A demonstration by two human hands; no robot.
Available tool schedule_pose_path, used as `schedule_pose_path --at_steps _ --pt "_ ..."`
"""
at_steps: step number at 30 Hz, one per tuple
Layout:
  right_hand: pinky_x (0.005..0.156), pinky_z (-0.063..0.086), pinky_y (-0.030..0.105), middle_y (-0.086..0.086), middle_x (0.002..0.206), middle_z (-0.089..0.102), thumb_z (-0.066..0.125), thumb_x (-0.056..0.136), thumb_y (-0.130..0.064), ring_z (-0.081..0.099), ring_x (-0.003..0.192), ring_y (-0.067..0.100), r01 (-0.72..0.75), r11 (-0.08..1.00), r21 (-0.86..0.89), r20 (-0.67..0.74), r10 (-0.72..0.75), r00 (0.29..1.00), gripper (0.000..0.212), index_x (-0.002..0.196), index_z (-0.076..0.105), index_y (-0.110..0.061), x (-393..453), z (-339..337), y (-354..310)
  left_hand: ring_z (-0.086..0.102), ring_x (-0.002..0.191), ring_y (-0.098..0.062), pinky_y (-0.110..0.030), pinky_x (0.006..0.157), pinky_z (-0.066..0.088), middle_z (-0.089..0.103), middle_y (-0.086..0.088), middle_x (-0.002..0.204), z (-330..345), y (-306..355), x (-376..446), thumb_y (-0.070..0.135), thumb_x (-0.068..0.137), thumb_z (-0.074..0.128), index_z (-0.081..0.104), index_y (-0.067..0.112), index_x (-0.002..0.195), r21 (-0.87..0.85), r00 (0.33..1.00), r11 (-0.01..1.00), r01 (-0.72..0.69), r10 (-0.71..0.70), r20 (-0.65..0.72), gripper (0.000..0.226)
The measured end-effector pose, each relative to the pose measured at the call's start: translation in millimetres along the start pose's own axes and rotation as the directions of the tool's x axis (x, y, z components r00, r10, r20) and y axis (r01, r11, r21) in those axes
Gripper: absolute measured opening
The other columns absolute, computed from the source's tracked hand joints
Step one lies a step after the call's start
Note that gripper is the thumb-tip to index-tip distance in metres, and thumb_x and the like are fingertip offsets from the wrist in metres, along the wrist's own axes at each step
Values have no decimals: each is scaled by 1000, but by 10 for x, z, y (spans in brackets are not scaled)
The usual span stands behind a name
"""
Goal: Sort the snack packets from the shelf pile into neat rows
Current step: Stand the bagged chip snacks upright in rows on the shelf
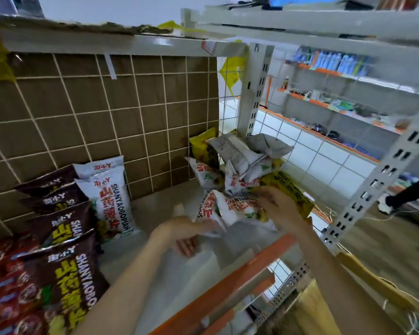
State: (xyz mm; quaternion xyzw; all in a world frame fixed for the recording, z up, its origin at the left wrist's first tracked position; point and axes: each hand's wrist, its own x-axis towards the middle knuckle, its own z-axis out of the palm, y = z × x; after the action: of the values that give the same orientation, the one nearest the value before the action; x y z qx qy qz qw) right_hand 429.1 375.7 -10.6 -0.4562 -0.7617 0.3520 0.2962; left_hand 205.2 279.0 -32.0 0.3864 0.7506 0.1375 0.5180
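Observation:
A jumbled pile of white and yellow snack packets (pixel 240 163) lies in the shelf's right back corner. My left hand (pixel 186 235) grips the lower edge of a white packet (pixel 237 209) at the pile's front. My right hand (pixel 281 209) closes on a yellow packet (pixel 290 189) at the pile's right side and also touches the white one. At the left, dark brown packets (pixel 63 238) stand in a row running towards me. Behind them stands a short row of white packets (pixel 109 197) against the back panel.
The white shelf floor (pixel 160 206) shows between the rows and the pile. An orange shelf lip (pixel 240 269) runs along the front. Red packets (pixel 5 286) fill the lower left. A wire grid with brown backing (pixel 107 105) closes the back, and a slotted upright (pixel 382 170) stands right.

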Motion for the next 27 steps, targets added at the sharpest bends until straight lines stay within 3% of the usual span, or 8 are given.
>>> schedule_pose_path --at_steps 5,8,13,17,20,23,25,27 --pt "95 44 13 -2 132 53 63 89 -21 51 121 10 -151 986 67 425 108 899 47 133 47 -15 292 -20 216 62 47 -15 -23 46 52 67 -12 68 -16 -38 -26 29 81 72 64 3 86 -257 991 957 -134 122 -62 27" --pt "99 44 18 -9 131 53 70 79 -46 53 117 6 -168 985 -28 475 161 865 62 132 48 -23 318 -22 249 60 45 -15 -22 43 50 65 -11 64 -87 -81 -86 13 81 70 65 2 83 -414 983 900 -133 69 -167 12" --pt "95 49 28 -8 117 61 66 87 -27 59 104 6 -180 983 -39 522 174 835 33 116 52 -37 359 -2 193 66 69 -24 -30 57 58 67 -18 83 -205 -153 -33 12 86 65 61 -5 105 -728 943 653 -208 -63 -326 25" --pt "100 47 36 -3 124 58 68 84 -27 56 113 14 -139 980 -145 560 197 805 45 126 51 -26 380 9 122 64 84 -20 -30 76 54 65 -11 93 41 -201 -63 21 91 59 60 2 100 -832 906 396 -389 3 -423 21" --pt "103 44 36 -4 128 52 71 80 -32 52 117 14 -74 964 -257 594 218 775 57 131 46 -26 396 9 41 62 70 -20 -30 68 50 66 -10 80 251 -251 -119 43 80 68 64 1 86 -773 922 540 -332 13 -387 42" --pt "100 47 35 -4 125 57 74 79 -33 56 112 12 -40 957 -289 623 219 751 55 128 49 -26 415 7 -12 52 45 -15 -23 47 44 54 -4 55 346 -301 -176 60 61 71 59 5 65 -734 982 658 -170 46 -185 56" --pt "97 48 30 -4 122 58 73 80 -33 58 107 11 26 943 -333 636 204 744 51 125 50 -24 424 8 -40 62 57 -20 -29 58 54 63 -10 65 429 -245 -246 56 69 68 57 6 73 -766 990 632 -118 14 -142 51" --pt "95 48 28 -5 122 58 72 79 -41 56 106 11 133 903 -409 635 177 752 54 125 50 -23 441 8 -67 64 75 -26 -34 76 55 66 -16 80 485 -144 -225 43 78 69 58 3 88 -867 978 473 -160 -46 -206 43"
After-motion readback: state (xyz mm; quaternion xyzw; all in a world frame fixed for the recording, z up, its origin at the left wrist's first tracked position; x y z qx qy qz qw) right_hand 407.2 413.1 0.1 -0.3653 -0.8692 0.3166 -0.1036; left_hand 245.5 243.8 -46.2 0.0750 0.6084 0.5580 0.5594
